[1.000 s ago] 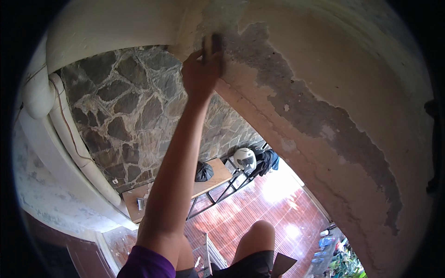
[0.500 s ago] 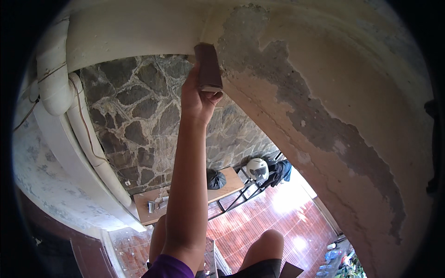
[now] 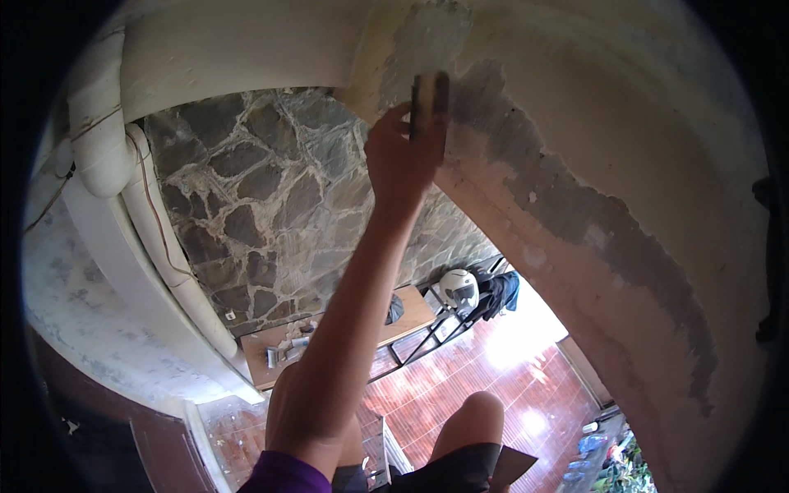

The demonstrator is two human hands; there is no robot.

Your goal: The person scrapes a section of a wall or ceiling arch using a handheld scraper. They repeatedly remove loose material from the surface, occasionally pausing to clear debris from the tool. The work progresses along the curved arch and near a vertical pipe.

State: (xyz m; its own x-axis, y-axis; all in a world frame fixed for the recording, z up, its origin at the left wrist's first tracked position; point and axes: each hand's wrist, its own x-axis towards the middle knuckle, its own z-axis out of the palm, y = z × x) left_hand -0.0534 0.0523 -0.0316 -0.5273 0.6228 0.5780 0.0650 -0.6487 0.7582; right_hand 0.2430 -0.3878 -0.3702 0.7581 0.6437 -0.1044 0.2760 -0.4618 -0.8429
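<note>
My left hand (image 3: pixel 403 156) is raised on an outstretched bare arm and closed around a sanding block (image 3: pixel 429 103), a brown-wrapped rectangular piece with a pale strip along it. The block is slightly blurred and held at the underside of the curved plaster arch (image 3: pixel 485 177); whether it touches cannot be made out. Around it spreads a rough grey patch (image 3: pixel 567 209) where the cream paint is gone. My right hand is out of sight. A brown sheet (image 3: pixel 514 467) sticks out beside my right thigh, and what holds it is hidden.
White pipes (image 3: pixel 156 222) run down the left beside a stone wall (image 3: pixel 279 197). Below stand a wooden bench (image 3: pixel 411 311) with small items, a white helmet (image 3: pixel 458 289) and dark clothing (image 3: pixel 500 294). Red tiled floor (image 3: pixel 460 361) lies far below my knees; plants (image 3: pixel 626 468) grow lower right.
My left hand has carried the sanding block rightward along the arch, from its left edge onto the grey patch. The block has turned, so its pale side now shows.
</note>
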